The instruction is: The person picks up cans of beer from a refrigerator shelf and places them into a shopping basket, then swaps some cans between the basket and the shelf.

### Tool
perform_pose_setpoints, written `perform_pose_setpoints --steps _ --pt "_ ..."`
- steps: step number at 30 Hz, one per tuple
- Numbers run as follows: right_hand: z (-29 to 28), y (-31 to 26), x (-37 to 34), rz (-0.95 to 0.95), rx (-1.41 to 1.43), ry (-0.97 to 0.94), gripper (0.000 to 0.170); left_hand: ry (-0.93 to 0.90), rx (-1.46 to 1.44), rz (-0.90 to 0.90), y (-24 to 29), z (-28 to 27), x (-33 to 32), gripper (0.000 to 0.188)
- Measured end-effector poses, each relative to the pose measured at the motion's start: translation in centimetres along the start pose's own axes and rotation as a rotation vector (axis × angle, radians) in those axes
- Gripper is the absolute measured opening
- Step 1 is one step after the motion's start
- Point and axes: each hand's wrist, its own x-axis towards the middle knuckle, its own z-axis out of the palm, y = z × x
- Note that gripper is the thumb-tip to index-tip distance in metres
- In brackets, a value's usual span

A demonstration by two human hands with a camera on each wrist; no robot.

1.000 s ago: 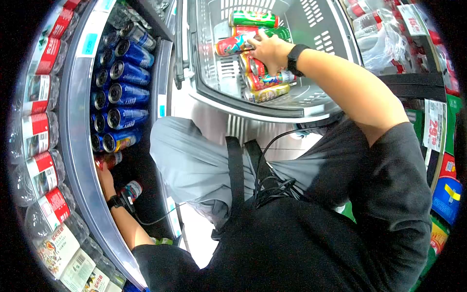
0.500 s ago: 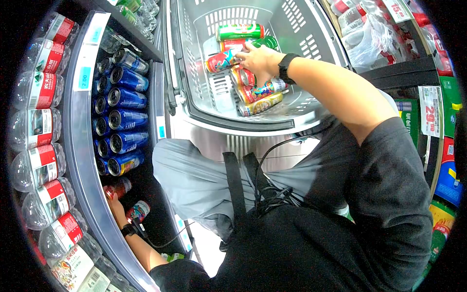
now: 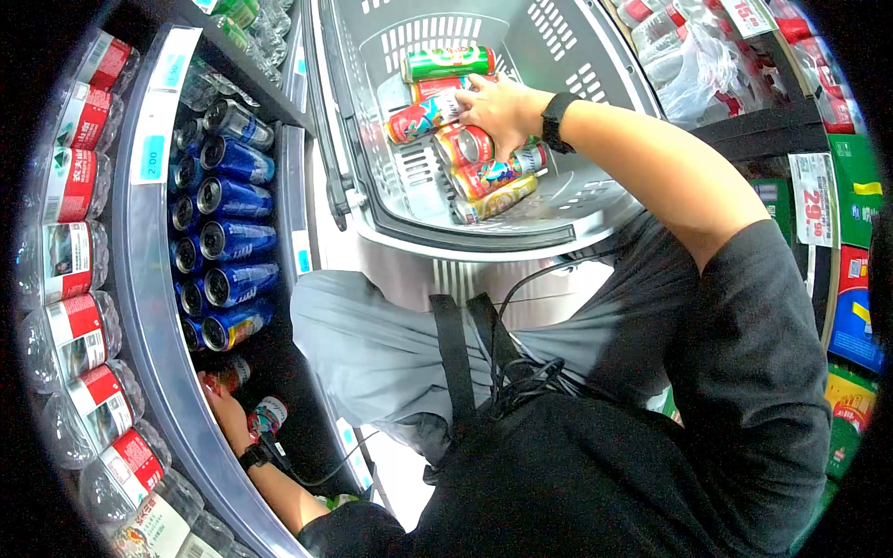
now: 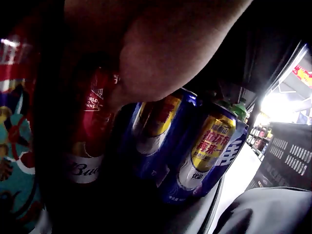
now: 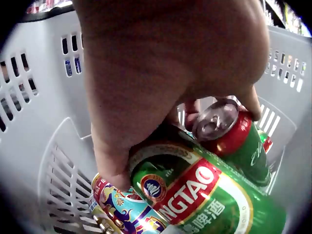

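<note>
My left hand [image 3: 226, 414] reaches low into the shelf and grips a red Budweiser can [image 4: 85, 136]; its top is hidden by the hand in the left wrist view. Beside that hand lies a patterned red-and-teal can [image 3: 268, 415]. Rows of blue cans [image 3: 237, 239] fill the shelf beyond it. Inside the basket, my right hand [image 3: 507, 112] reaches over several cans. In the right wrist view its thumb and fingers curl round the end of a green Tsingtao can [image 5: 195, 190], with fingers also touching a red-and-green can [image 5: 243, 146].
The grey basket [image 3: 595, 177] stands ahead, with a green can [image 3: 448, 63] and several patterned cans inside. Large water bottles [image 3: 70, 260] line the left side behind the shelf's front rail [image 3: 149, 307]. Wrapped bottles [image 3: 707, 70] stand at right. A cable [image 3: 521, 279] crosses my lap.
The head view has shifted, so the shelf cans appear lower. My left hand stays at the red can, and the right hand stays over the cans in the basket.
</note>
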Motion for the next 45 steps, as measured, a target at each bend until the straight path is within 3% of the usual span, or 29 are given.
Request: perform_pose_setpoints --steps 3,5,8,13,15,20,22,23,25,29,34,45 --pt "0.2 0.6 -0.2 -0.021 0.015 0.039 0.089 0.021 0.01 0.02 0.8 -0.2 -0.2 0.048" --pt "-0.1 1.2 -0.3 -0.017 0.044 0.033 0.089 -0.018 0.019 0.043 -2.7 0.7 0.3 0.056" --pt "-1.2 2.7 -1.4 0.098 0.211 0.165 0.081 0.0 0.07 -0.017 1.0 -0.3 -0.4 0.056" --pt "-0.1 6.7 -1.8 0.325 0.378 0.173 0.083 0.057 0.0 0.002 -0.1 0.5 -0.5 0.05" --pt "-0.1 7.5 -2.8 0.447 0.679 0.156 0.086 0.041 -0.021 0.009 0.2 0.3 -0.1 0.049" --pt "-0.1 8.2 -2.7 0.422 0.69 0.184 0.087 0.036 -0.008 -0.008 2.3 -0.6 -0.5 0.049" --pt "-1.1 8.4 -2.7 0.387 0.733 0.047 0.095 0.032 0.015 0.01 1.3 -0.4 -0.5 0.049" --pt "-1.6 8.7 -2.9 0.386 0.734 0.047 0.095 0.028 0.033 0.025 0.8 -0.3 -0.4 0.049" --pt "-3.2 8.6 -3.3 0.307 0.875 -0.146 0.091 0.028 0.02 0.024 0.6 -0.1 -0.2 0.05" --pt "-3.1 8.8 -2.8 0.319 0.713 -0.253 0.081 0.026 0.032 -0.02 2.9 -0.8 -0.6 0.051" --pt "-3.1 8.5 -2.9 0.312 0.682 -0.25 0.079 0.028 -0.008 -0.045 1.8 -0.3 -0.4 0.05" --pt "-3.1 6.0 -3.6 0.471 0.71 -0.011 0.07 0.025 -0.185 -0.057 -0.5 0.8 0.0 0.05"
